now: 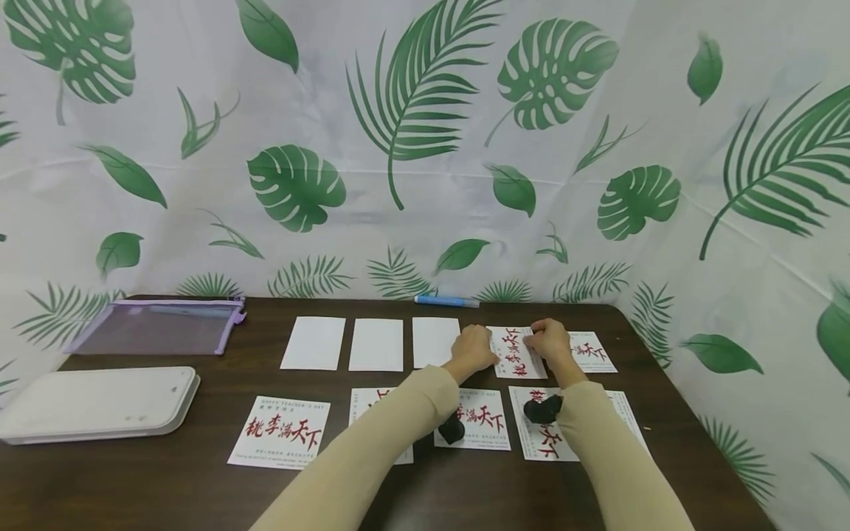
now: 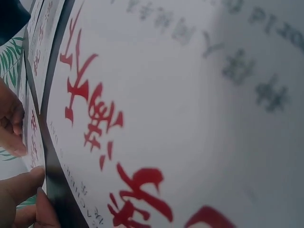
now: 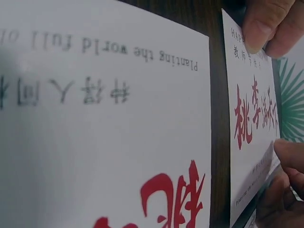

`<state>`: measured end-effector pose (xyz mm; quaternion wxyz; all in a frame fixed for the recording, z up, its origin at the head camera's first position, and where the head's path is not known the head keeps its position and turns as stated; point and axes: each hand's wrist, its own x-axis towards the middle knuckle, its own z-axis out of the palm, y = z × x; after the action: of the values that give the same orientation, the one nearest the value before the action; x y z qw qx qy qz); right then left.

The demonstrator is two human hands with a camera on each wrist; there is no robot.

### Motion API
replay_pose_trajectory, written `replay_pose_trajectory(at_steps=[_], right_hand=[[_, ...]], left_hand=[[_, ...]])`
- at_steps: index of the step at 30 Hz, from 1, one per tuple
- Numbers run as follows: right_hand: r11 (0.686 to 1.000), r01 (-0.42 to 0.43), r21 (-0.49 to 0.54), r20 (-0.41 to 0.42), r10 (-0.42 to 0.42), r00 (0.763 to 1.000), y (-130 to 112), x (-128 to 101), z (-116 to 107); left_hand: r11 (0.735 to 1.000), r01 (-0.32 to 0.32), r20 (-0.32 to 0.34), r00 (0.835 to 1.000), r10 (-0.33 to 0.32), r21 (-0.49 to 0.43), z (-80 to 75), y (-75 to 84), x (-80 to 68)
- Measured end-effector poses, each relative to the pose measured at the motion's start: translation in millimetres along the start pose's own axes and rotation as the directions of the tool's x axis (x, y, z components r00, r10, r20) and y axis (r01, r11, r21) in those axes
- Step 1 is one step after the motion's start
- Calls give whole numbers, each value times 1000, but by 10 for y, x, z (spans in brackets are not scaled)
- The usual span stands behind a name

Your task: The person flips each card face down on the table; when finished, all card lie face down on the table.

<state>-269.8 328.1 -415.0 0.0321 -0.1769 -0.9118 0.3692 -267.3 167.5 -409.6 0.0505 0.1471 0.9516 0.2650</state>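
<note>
Both hands are on one white card (image 1: 516,354) printed with red Chinese characters, which lies turned sideways in the back row. My left hand (image 1: 473,347) pinches its left edge; in the left wrist view the thumb (image 2: 34,179) lies over that edge. At the right edge, my right hand (image 1: 553,344) pinches the card between thumb and finger, seen at the lower right of the right wrist view. Another printed card (image 1: 594,354) lies just right of it, partly behind the right hand. Left of the left hand is a blank white card (image 1: 433,341).
Two more blank cards (image 1: 375,345) continue the back row leftward. Several printed cards (image 1: 282,434) form a front row, partly under the forearms. A blue marker (image 1: 446,301) lies at the table's back edge. A purple mesh pouch (image 1: 159,328) and a white case (image 1: 96,402) are at left.
</note>
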Motion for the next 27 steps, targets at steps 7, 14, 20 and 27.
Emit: replay_pose_trajectory(at_steps=[7,14,20,27], right_hand=[[987,69,142,-59,-61,996,11,22,-40],[910,95,403,-22,-94,995,16,30,-149],[778,-3,629,101,-78,992,-44,-61,-177],[698,-33,715,125,-82,989,-181,-198,-75]], left_hand=[[1000,16,19,1000,-17,22,-22,19,-30],[989,17,-12,1000,-18,-145,-82,-26,-50],[724,52,-56,991,-124,-688,-229,-140,-85],[516,52,-51,982,-183,-855,-352,-253,-151]])
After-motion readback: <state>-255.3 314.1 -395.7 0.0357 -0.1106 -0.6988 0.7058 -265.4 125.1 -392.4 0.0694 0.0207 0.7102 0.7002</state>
